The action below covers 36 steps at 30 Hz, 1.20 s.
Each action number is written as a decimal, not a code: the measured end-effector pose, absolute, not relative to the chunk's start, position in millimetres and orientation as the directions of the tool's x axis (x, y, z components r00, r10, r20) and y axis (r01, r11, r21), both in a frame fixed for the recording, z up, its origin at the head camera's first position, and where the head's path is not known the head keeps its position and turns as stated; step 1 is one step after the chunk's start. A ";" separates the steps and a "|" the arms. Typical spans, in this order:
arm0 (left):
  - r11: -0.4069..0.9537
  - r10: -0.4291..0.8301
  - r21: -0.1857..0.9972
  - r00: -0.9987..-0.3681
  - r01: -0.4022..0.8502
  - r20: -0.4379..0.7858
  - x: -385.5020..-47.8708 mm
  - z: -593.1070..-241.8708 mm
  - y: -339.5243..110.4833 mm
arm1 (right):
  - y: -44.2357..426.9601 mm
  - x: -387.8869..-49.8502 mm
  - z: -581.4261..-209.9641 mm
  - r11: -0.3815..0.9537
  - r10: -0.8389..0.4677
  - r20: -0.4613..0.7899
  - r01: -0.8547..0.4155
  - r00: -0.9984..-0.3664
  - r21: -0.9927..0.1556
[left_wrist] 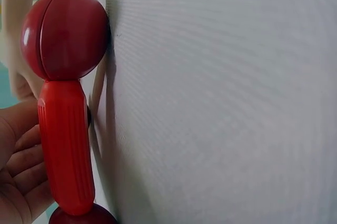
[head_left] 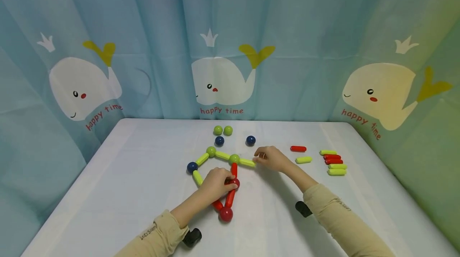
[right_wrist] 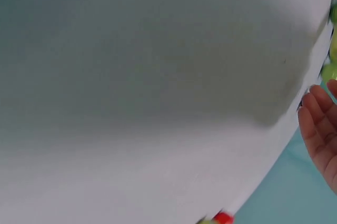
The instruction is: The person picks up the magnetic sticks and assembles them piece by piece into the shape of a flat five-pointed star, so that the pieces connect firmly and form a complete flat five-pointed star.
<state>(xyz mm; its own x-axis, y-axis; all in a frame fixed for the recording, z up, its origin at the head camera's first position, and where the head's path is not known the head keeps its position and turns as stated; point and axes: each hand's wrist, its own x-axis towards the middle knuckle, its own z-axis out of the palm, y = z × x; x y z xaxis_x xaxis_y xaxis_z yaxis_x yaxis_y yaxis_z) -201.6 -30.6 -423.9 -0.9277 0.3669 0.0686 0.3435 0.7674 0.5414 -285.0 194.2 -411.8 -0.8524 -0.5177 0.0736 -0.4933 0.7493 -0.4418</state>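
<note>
A closed loop of rods and balls lies on the white table. My left hand [head_left: 215, 185] pinches a red ball [head_left: 235, 184] on its right side, between a red rod [head_left: 234, 170] above and another red rod [head_left: 230, 198] below. That lower rod joins a bigger-looking red ball [head_left: 226, 214]; the left wrist view shows a red rod [left_wrist: 66, 148] and ball [left_wrist: 66, 34] close up. A yellow-green rod [head_left: 247, 163] sticks out right from a green ball [head_left: 234, 159]. My right hand [head_left: 272, 158] is at its free end, fingers loosely bent; contact cannot be told.
Two green balls [head_left: 218, 130] and two dark blue balls [head_left: 250, 140] sit behind the loop. Loose red rods [head_left: 298, 148] and yellow-green rods [head_left: 303, 160] lie to the right, several of them in a column [head_left: 337, 172]. A curtain [head_left: 158, 49] hangs behind the table.
</note>
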 end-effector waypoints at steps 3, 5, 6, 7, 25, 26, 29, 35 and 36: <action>0.767 0.365 0.542 -0.929 0.342 0.070 -201.4 -424.4 -30.7 | 207.9 -287.4 -409.7 0.776 -0.482 0.093 -0.474 -0.871 -0.417; 0.764 0.367 0.541 -0.927 0.350 0.080 -201.4 -424.7 -30.8 | 217.7 -288.8 -408.9 0.793 -0.457 0.113 -0.462 -0.882 -0.397; 0.762 0.369 0.542 -0.925 0.354 0.085 -201.2 -424.9 -30.8 | 223.0 -289.5 -409.0 0.802 -0.442 0.125 -0.454 -0.888 -0.388; 0.761 0.370 0.542 -0.925 0.356 0.088 -201.5 -424.7 -31.0 | 228.3 -291.1 -408.9 0.807 -0.433 0.146 -0.454 -0.890 -0.376; 0.745 0.372 0.565 -0.924 0.356 0.091 -198.9 -426.1 -31.2 | 299.5 -306.6 -407.9 0.934 -0.243 0.089 -0.258 -0.966 -0.246; 0.746 0.370 0.565 -0.925 0.353 0.090 -199.0 -426.8 -30.9 | 300.3 -307.4 -407.7 0.940 -0.235 0.069 -0.245 -0.969 -0.239; 0.750 0.362 0.560 -0.927 0.351 0.096 -200.0 -427.5 -29.9 | 302.0 -310.4 -408.8 0.954 -0.230 0.043 -0.234 -0.972 -0.189; 0.756 0.361 0.551 -0.927 0.353 0.098 -200.7 -426.2 -31.2 | 300.5 -314.1 -414.2 0.965 -0.242 0.049 -0.246 -0.969 -0.087; 0.758 0.359 0.549 -0.928 0.352 0.098 -200.5 -425.8 -32.1 | 299.0 -314.3 -415.1 0.967 -0.236 0.044 -0.240 -0.971 -0.088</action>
